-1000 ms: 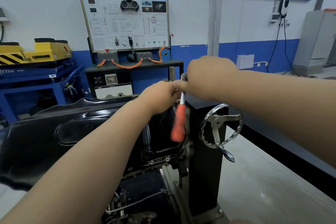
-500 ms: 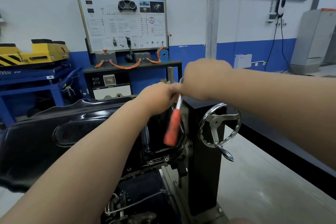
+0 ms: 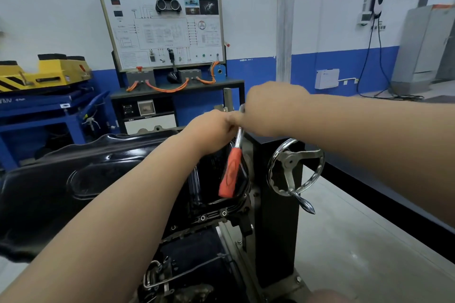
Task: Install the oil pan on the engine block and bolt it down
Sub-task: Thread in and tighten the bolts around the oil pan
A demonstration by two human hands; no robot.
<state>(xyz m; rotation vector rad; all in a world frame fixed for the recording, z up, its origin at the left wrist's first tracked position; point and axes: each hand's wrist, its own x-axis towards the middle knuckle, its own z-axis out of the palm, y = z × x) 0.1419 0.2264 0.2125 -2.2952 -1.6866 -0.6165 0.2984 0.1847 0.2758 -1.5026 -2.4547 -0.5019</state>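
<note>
both hands meet at the far corner of the black oil pan (image 3: 81,179), which already sits on the engine block (image 3: 192,248) in its stand. the left hand (image 3: 211,130) is curled shut around the top of a ratchet (image 3: 231,170), whose orange handle hangs down over the pan's side. the right hand (image 3: 270,108) is closed over the ratchet's head; whatever it pinches underneath is hidden, so i cannot tell if a bolt or socket is in its fingers.

what could go wrong: the bolt being worked is covered by both hands, so judging by feel alone it could go in crooked and cross-thread. the handle swings just beside the pan wall, and a slip off the bolt head would likely knock it into the pan (or pinch knuckles against the black post (image 3: 278,204)). along the near flange, bolts (image 3: 202,218) look seated, though how tight they are cannot be seen, and uneven tightening could leave the pan sitting badly.

around it: the stand's chrome handwheel (image 3: 295,167) sticks out just right of the ratchet and may limit the swing on that side. beyond stand a training board (image 3: 162,24) on a dark desk (image 3: 177,88) and a blue bench carrying a yellow machine (image 3: 44,74), both well apart.
</note>
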